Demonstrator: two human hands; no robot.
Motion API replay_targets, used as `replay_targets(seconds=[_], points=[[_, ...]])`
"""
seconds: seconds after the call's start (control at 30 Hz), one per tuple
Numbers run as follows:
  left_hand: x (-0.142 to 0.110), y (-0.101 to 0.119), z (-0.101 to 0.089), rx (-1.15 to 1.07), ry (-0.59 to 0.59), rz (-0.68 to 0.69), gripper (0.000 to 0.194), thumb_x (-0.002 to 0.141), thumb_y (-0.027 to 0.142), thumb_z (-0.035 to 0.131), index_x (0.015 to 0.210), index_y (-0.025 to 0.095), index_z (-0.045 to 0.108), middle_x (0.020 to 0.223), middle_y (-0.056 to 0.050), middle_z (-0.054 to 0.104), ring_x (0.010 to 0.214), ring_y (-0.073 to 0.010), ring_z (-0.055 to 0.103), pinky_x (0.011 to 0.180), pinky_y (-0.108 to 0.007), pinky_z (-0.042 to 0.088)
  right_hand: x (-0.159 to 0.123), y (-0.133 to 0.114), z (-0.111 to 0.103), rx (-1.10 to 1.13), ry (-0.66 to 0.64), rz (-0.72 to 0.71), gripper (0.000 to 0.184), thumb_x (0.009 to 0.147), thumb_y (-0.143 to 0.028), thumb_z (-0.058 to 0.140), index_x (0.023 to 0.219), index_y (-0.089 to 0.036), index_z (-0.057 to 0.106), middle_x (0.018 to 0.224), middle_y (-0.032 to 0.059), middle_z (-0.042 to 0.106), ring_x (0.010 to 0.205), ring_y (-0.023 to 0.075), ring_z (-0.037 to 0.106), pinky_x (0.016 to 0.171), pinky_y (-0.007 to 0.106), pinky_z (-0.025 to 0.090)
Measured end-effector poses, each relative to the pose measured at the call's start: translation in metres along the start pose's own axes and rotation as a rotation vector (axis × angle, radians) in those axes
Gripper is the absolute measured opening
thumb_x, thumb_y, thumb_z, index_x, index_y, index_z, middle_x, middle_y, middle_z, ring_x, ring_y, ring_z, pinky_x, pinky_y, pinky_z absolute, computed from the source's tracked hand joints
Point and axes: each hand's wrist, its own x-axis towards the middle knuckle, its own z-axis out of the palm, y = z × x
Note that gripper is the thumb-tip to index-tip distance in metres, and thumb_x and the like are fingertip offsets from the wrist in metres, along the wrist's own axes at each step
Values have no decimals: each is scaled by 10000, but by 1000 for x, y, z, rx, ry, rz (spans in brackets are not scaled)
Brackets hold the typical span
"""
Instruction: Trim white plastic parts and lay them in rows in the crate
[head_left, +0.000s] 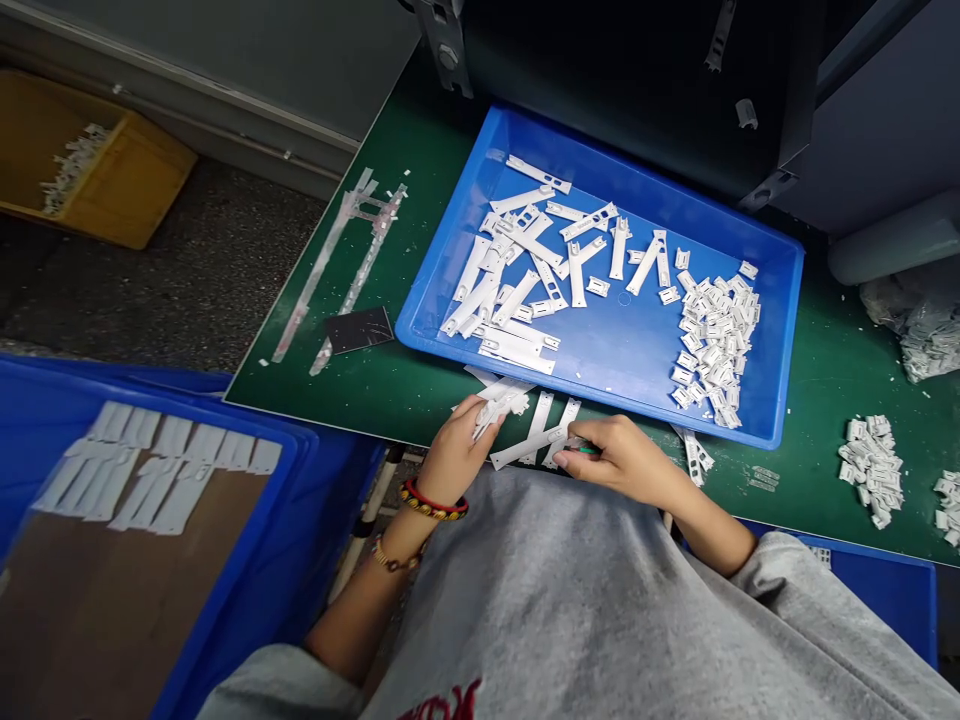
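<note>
My left hand (456,455) is closed around several small white plastic parts (501,408), held just past the near edge of the green table. To its right, my right hand (622,458) pinches a thin object with a green part (588,450); its kind is mostly hidden by the fingers. One end of a long white plastic strip (525,448) reaches the right fingertips, and I cannot tell whether they touch it. More white strips (541,415) lie under and between the hands at the table edge.
Ahead stands a blue tray (600,385) with long white strips on its left and a heap of small white clips (720,340) on its right. A black plate (358,330) lies left. White parts (871,470) are piled right. A blue bin (300,450) holds strips on cardboard.
</note>
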Motion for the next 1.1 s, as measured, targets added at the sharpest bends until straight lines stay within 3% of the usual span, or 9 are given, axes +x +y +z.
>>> replay_targets(seconds=[0.2, 0.37, 0.57, 0.87, 1.1], points=[[10, -21, 22, 261, 108, 122, 265, 922, 260, 454, 1025, 169, 681, 1030, -94, 697, 974, -252, 630, 860, -373, 489, 2, 4, 4, -30, 4, 49, 371, 949, -426, 467, 665, -194, 411, 547, -60, 371, 480, 76, 305, 510, 238, 185], [12, -23, 21, 317, 116, 183, 287, 878, 140, 445, 1003, 174, 701, 1014, -84, 713, 979, -255, 621, 851, -386, 474, 6, 6, 9, -25, 37, 73, 336, 951, -405, 475, 694, -192, 436, 575, -48, 422, 513, 87, 355, 524, 229, 207], [11, -28, 22, 388, 71, 277, 356, 804, 82, 501, 1110, 149, 672, 1041, -116, 656, 979, -282, 576, 835, -408, 472, 7, 8, 11, -41, 53, 85, 336, 955, -374, 482, 678, -193, 424, 574, -50, 414, 522, 90, 356, 531, 227, 208], [10, -36, 26, 515, 5, 444, 409, 836, 109, 534, 1234, 155, 617, 1057, -145, 658, 995, -296, 552, 855, -441, 439, 7, 9, 13, -52, 57, 94, 326, 956, -363, 484, 682, -197, 423, 564, -56, 407, 513, 92, 355, 527, 231, 207], [9, -33, 15, 441, 159, 526, 419, 871, 112, 456, 1262, 140, 606, 1076, -154, 658, 1025, -294, 581, 882, -445, 474, 6, 11, 13, -52, 74, 60, 230, 960, -285, 416, 745, -205, 430, 665, -21, 492, 587, 122, 440, 573, 237, 288]])
